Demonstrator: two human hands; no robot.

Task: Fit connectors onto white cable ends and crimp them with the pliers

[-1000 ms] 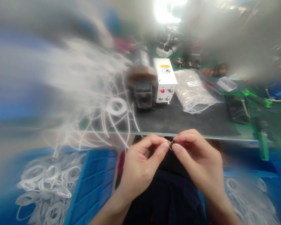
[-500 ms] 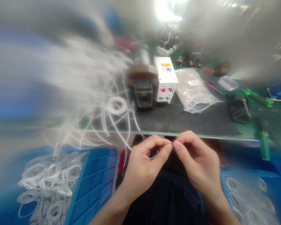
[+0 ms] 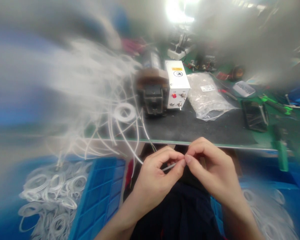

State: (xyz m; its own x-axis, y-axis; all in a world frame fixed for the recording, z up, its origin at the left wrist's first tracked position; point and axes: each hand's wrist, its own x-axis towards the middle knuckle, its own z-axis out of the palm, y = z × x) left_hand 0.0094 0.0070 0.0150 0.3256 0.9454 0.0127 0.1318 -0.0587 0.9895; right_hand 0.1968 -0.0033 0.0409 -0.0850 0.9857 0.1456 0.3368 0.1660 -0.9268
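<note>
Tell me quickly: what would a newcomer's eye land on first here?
Probably the left hand and right hand, meeting at lower centre, with a white cable in the left. Beyond them stands a white box with a glowing red light; a blurred tangle of white cables sprawls to its left.

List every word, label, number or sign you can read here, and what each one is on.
No words or numbers are clear enough to quote.
White box: yellow label, round black-outlined sign and tiny front markings; any lettering is too small to read.
Clear plastic bag: white label with rows of print, too blurred to read.
</note>
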